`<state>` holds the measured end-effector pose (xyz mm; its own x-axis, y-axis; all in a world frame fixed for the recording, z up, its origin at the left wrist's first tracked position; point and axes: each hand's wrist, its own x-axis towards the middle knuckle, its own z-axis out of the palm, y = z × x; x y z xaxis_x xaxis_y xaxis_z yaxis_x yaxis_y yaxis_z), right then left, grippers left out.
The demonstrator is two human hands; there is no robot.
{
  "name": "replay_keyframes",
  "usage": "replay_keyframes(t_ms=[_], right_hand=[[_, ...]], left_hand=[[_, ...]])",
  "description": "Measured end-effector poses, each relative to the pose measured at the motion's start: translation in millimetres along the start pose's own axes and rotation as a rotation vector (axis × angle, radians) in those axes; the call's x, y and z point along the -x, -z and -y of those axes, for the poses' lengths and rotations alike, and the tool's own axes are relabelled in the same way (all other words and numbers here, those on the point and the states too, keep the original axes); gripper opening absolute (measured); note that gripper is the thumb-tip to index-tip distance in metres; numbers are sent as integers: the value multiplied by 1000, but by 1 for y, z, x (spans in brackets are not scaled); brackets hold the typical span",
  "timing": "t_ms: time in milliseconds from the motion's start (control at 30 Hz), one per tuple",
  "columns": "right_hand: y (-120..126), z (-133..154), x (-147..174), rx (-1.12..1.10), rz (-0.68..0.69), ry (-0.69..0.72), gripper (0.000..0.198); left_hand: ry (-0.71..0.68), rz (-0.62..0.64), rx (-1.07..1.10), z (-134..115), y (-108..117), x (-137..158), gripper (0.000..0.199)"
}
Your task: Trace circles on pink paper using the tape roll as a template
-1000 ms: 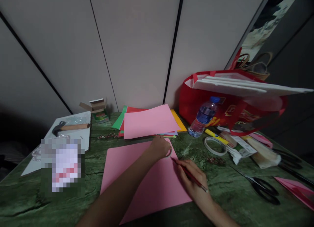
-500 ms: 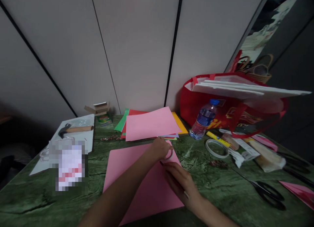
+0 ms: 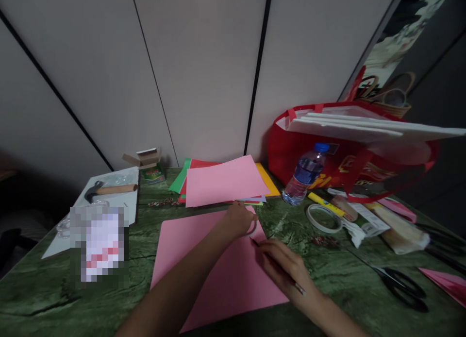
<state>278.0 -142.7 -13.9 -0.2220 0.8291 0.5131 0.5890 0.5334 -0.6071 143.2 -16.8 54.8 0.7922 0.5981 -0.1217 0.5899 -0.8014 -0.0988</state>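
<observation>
Pencil (image 3: 287, 276) clamped in our right grip (image 3: 291, 264), we're seemingly tracing; left grip (image 3: 239, 220), closure unclear, must steady the ring (image 3: 254, 228).

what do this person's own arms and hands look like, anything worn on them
The left hand and right hand are bare, without gloves. The left forearm and right forearm taper towards the wrists; no sleeve, watch or bracelet shows. Small details on the fingers are too blurred to tell.
</observation>
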Motion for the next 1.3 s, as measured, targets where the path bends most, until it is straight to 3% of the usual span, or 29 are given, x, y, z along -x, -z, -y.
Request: replay_keyframes(t_ms=[133,233,333,433,500,633,767,900,1067,1300], right_hand=[[11,-7,-3,25,-69,-56,11],[24,-14,-16,48,-199,-169,4],[39,-25,-46,-36,-382,-288,17],[48,-32,-92,-249,-403,-320,24],[44,-32,-123,-305,-296,-286,25],[18,-20,-168,-381,181,-191,16],[-9,-7,-184,-278,603,-133,8],[-20,-5,-187,-213,880,-92,13],[-20,-8,-188,-234,973,-65,11],[-25,-4,-193,-108,951,-70,12]], left_hand=[[-12,-4,8,-1,-2,0,24],[-10,-7,17,-2,-2,-1,21],[-6,2,18,-5,1,0,19],[2,19,9,-12,4,3,21],[24,35,6,-18,5,6,20],[107,48,-5,-29,4,10,27],[177,38,-20,-36,1,13,38],[227,25,-42,-38,-6,14,44],[280,0,-35,-39,-17,7,44],[307,65,12,-38,-11,1,40]])
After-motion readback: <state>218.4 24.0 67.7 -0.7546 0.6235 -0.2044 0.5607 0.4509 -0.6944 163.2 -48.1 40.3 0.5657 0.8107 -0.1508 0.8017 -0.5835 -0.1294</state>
